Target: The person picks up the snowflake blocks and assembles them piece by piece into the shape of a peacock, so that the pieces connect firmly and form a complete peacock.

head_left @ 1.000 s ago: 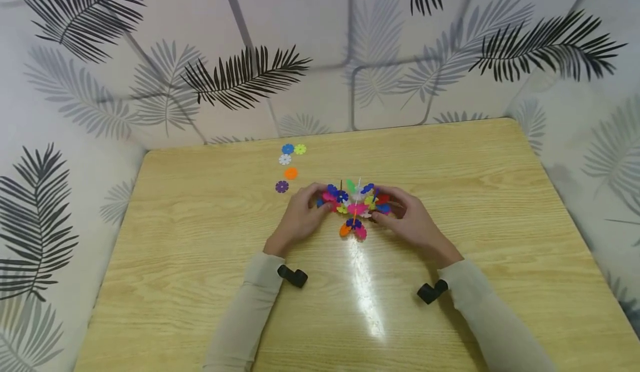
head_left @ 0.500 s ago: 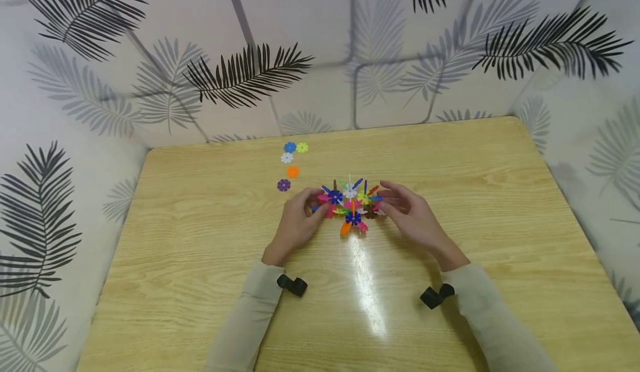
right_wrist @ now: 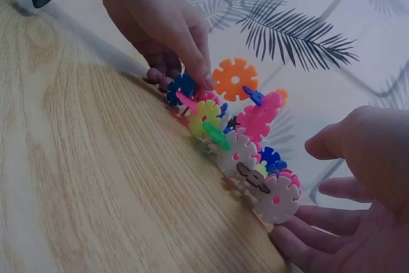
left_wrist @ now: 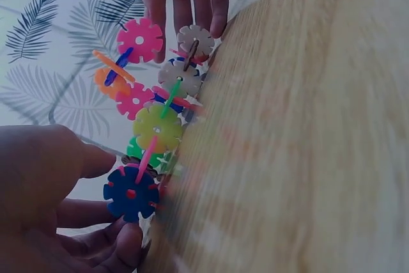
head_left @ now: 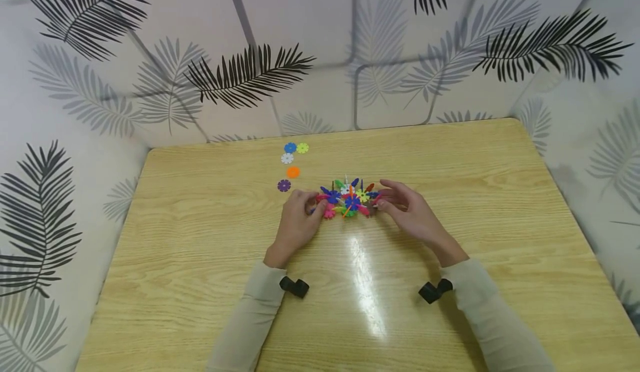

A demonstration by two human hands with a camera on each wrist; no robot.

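A cluster of interlocking plastic snowflake discs [head_left: 347, 190], in pink, blue, white, yellow, green and orange, stands on the wooden table. My left hand [head_left: 298, 221] grips its left end, thumb in front and fingers behind, close by a dark blue disc [left_wrist: 131, 194]. At the other end my right hand [head_left: 413, 215] curves loosely round the side, with thumb and fingers spread apart. Its fingertips are right at a white disc [right_wrist: 277, 199] in the right wrist view. An orange disc [right_wrist: 235, 80] and pink discs [right_wrist: 259, 118] stick out from the cluster's front.
Several loose discs lie on the table [head_left: 200, 239] behind my left hand: blue [head_left: 290, 147], yellow [head_left: 302, 148], white [head_left: 287, 158], orange [head_left: 293, 172] and purple [head_left: 284, 185]. A wall with a leaf pattern [head_left: 320, 83] borders the table's far edge.
The disc cluster has turned, and its front blue disc with the orange and pink ones has swung up and back. My right hand's fingers have opened away from the right end.
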